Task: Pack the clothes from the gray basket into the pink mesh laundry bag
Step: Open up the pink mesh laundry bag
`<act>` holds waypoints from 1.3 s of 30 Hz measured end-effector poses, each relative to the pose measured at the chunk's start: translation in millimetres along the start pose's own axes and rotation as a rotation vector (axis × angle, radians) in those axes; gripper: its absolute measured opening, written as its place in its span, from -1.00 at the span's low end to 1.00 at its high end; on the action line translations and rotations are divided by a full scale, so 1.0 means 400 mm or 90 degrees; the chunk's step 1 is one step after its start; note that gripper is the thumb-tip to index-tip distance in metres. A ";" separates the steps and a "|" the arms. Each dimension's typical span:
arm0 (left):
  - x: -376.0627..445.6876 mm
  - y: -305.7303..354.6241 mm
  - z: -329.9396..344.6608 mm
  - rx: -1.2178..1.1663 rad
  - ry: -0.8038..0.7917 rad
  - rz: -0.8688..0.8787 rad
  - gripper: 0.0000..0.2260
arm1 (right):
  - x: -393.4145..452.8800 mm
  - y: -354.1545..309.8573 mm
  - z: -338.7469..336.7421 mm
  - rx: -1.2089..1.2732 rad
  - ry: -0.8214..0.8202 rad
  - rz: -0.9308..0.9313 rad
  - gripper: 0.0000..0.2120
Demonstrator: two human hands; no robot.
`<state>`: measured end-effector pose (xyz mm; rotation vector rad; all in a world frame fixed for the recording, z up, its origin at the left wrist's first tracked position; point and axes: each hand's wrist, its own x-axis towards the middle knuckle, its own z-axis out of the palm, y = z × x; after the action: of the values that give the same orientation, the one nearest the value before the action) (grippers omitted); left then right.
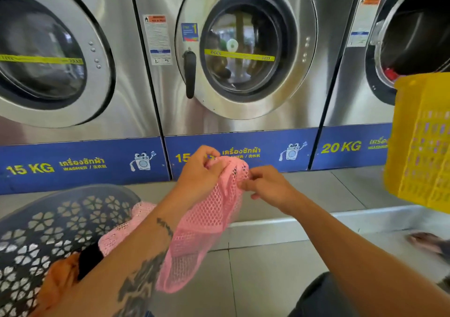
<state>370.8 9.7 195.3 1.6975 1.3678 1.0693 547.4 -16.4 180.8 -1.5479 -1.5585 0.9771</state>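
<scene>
Here, in the head view, the pink mesh laundry bag is being held up in front of the washing machines by both hands, and the step in hand appears to be the finding and opening of its mouth. The bunched top edge is being gripped by the left hand, whose grip is curled firmly round a fold of mesh, while a small part of the same edge, perhaps a zip pull or drawstring though too small to tell, is being pinched narrowly by the fingertips of the right hand. For this to be done well, the top hem is best kept taut by the left hand while the opening is being worked apart by the right, so that the soft netting is not being dragged along with the pull; the mouth is best spread wide before any garment is being fed in. The bag itself is being seen as limp, open-weave, pale pink netting, hanging in long folds over the floor tiles, with its lower part trailing onto the rim of the gray basket at the lower left. Orange and black clothes are lying in that basket, not yet packed. A yellow basket is standing well apart at the right.
</scene>
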 end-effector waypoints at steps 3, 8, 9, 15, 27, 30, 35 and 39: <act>-0.018 -0.039 0.024 -0.022 -0.055 -0.062 -0.87 | -0.007 0.031 -0.033 0.015 0.050 0.037 -0.86; -0.041 -0.038 0.053 -0.028 -0.062 -0.040 -0.90 | -0.021 0.070 -0.053 0.063 0.006 0.059 -0.62; -0.042 -0.029 0.060 -0.033 -0.073 -0.020 -0.88 | -0.024 0.072 -0.049 0.088 -0.014 0.051 -0.51; -0.035 -0.009 0.060 -0.006 -0.090 0.052 -0.88 | -0.023 0.076 -0.012 0.017 -0.138 -0.036 -0.80; -0.113 -0.282 -0.051 0.469 -0.324 -0.032 -0.89 | 0.015 0.109 -0.110 -0.147 0.120 -0.043 -0.91; -0.101 -0.309 -0.054 0.483 -0.204 -0.009 -0.84 | 0.013 0.128 -0.157 -0.168 0.119 0.008 -0.84; -0.059 -0.189 -0.016 0.390 -0.143 0.072 -0.82 | 0.001 0.135 -0.155 -0.250 0.044 0.046 -0.34; -0.026 -0.075 0.042 0.370 -0.149 0.127 -0.85 | -0.008 0.114 -0.079 -0.250 -0.038 0.002 -0.14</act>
<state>373.0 5.3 159.5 2.3353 1.4627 0.5667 596.1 -19.4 154.5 -1.7961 -1.8733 0.7545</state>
